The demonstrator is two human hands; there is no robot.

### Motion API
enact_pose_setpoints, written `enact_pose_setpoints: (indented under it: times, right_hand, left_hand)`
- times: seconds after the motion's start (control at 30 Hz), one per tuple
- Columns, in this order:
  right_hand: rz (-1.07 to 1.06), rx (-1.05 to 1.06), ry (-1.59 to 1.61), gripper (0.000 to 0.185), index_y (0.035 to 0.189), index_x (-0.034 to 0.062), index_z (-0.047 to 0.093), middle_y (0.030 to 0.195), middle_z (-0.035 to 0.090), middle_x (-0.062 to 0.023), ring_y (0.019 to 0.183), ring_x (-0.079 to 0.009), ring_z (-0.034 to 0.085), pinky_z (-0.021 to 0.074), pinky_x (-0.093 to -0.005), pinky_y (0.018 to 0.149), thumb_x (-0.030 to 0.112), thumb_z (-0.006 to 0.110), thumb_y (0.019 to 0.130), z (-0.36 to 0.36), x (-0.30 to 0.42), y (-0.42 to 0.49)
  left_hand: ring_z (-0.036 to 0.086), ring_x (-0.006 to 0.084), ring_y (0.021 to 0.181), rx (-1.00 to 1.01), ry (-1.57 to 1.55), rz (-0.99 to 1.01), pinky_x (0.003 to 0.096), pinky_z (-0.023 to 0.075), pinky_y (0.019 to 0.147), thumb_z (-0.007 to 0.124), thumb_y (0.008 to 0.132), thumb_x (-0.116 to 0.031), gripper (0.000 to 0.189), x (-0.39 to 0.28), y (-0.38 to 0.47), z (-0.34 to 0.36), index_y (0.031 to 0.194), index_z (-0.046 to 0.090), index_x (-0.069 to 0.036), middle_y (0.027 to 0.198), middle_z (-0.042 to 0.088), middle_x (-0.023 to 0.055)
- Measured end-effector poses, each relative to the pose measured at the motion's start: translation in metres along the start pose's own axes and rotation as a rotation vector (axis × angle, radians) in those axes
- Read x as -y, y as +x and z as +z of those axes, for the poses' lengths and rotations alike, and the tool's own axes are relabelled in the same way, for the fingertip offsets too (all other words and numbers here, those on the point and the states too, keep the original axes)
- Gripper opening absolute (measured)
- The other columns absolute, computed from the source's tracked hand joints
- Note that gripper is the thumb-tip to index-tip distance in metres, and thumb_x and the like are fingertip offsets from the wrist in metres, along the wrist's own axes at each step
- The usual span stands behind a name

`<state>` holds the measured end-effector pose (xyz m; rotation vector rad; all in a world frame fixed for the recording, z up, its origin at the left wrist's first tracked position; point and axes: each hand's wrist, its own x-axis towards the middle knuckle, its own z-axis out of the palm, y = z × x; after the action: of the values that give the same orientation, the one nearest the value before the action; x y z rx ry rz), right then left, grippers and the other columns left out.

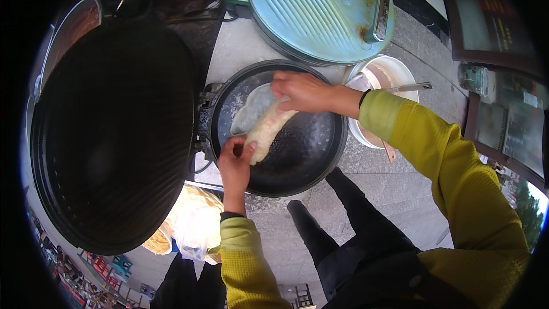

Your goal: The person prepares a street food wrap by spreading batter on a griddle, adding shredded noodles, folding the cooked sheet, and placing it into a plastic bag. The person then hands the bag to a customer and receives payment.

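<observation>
A pale sheet of dough lies in the round black griddle pan [302, 176]. Its flat part [253, 107] is at the far left, and its near side is folded into a thick, soft roll [271, 128] running diagonally. My left hand [236, 161] pinches the lower left end of the roll between thumb and fingers. At the upper right end, my right hand [302, 92] grips the dough with its fingers curled over the edge, hiding that end. The pan's ridged black lid [116, 137] is swung up on hinges at the left.
A second round electric griddle with a closed turquoise lid [313, 13] stands beyond the pan. Under my right forearm sits a white bucket [407, 73] with a metal-handled utensil [409, 87] across it. Near the lower left are a clear plastic bag [193, 227] and shredded food [158, 240].
</observation>
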<state>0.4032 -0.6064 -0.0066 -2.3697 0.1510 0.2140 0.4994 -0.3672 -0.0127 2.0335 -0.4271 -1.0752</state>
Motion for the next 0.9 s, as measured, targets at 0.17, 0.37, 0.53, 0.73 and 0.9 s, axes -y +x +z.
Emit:
enact_pose_setpoints:
  times: [0.17, 0.37, 0.53, 0.73, 0.9]
  right_hand:
    - [-0.236, -0.170, -0.393, 0.027, 0.082, 0.0066, 0.057, 0.087, 0.052, -0.0061, 0.092, -0.0234, 0.052, 0.0415, -0.0368, 0.077, 0.026, 0.068, 0.068, 0.011, 0.012, -0.003]
    - [-0.236, -0.219, -0.440, 0.037, 0.102, 0.0075, 0.056, 0.105, 0.055, -0.0051, 0.102, -0.0219, 0.051, 0.0356, -0.0347, 0.091, 0.024, 0.065, 0.070, 0.006, 0.010, -0.020]
    - [-0.271, -0.105, -0.586, 0.040, 0.105, 0.0087, 0.055, 0.097, 0.055, -0.0046, 0.096, -0.0205, 0.052, 0.0367, -0.0350, 0.087, 0.026, 0.066, 0.071, 0.008, 0.000, -0.012]
    - [-0.240, 0.138, -0.426, 0.030, 0.093, 0.0098, 0.058, 0.087, 0.053, -0.0022, 0.088, -0.0215, 0.052, 0.0370, -0.0343, 0.079, 0.027, 0.068, 0.069, 0.001, 0.003, -0.026]
    - [-0.199, 0.040, -0.326, 0.035, 0.096, 0.0073, 0.059, 0.096, 0.054, -0.0056, 0.099, -0.0230, 0.048, 0.0360, -0.0363, 0.083, 0.022, 0.070, 0.066, -0.011, 0.008, -0.015]
  left_hand:
    - [0.054, 0.0297, 0.089, -0.414, 0.642, 0.369, 0.0393, 0.0439, 0.073, 0.063, 0.078, -0.019, 0.027, -0.007, -0.012, 0.004, 0.099, 0.059, -0.003, 0.095, 0.057, 0.0129]
    - [0.048, 0.0337, 0.105, -0.335, 0.782, 0.516, 0.0429, 0.0380, 0.087, 0.065, 0.077, -0.027, 0.058, -0.012, -0.033, 0.035, 0.122, 0.042, 0.000, 0.115, 0.049, 0.0165]
    - [0.050, 0.0321, 0.100, -0.387, 0.898, 0.539, 0.0418, 0.0380, 0.085, 0.068, 0.073, -0.024, 0.060, -0.004, -0.018, 0.035, 0.121, 0.043, 0.000, 0.110, 0.051, 0.0146]
    - [0.051, 0.0330, 0.091, -0.226, 0.634, 0.425, 0.0416, 0.0393, 0.076, 0.070, 0.069, -0.016, 0.053, 0.002, -0.038, 0.028, 0.116, 0.048, -0.003, 0.097, 0.054, 0.0140]
    - [0.051, 0.0364, 0.089, -0.290, 0.466, 0.393, 0.0436, 0.0402, 0.076, 0.070, 0.071, -0.018, 0.050, -0.003, -0.030, 0.016, 0.114, 0.049, 0.000, 0.096, 0.054, 0.0183]
